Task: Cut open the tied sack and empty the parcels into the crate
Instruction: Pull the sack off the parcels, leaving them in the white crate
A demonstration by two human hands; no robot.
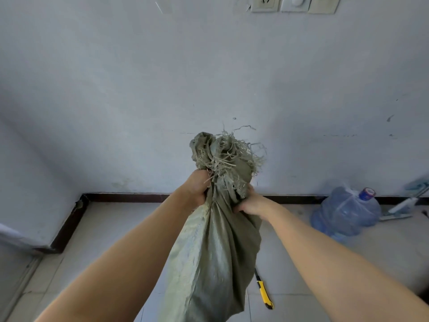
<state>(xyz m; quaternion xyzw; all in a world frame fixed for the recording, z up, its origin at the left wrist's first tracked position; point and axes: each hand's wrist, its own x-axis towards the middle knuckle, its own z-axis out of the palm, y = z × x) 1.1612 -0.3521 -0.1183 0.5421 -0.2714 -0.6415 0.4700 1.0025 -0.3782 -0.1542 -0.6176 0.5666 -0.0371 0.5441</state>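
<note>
A grey-green woven sack (213, 252) hangs in front of me, held up by its bunched neck. Its frayed top (226, 154) sticks up above my hands with loose strands spreading out. My left hand (197, 191) grips the neck from the left. My right hand (251, 203) grips it from the right, slightly lower. The sack's lower part runs out of view at the bottom edge. A yellow and black utility knife (264, 291) lies on the tiled floor just right of the sack. No crate or parcels are visible.
A pale wall (209, 77) stands close ahead with a dark skirting board (123, 197). A blue water jug (346, 212) lies on the floor at the right, next to a mop head (401, 205). Wall sockets (294, 3) sit at the top.
</note>
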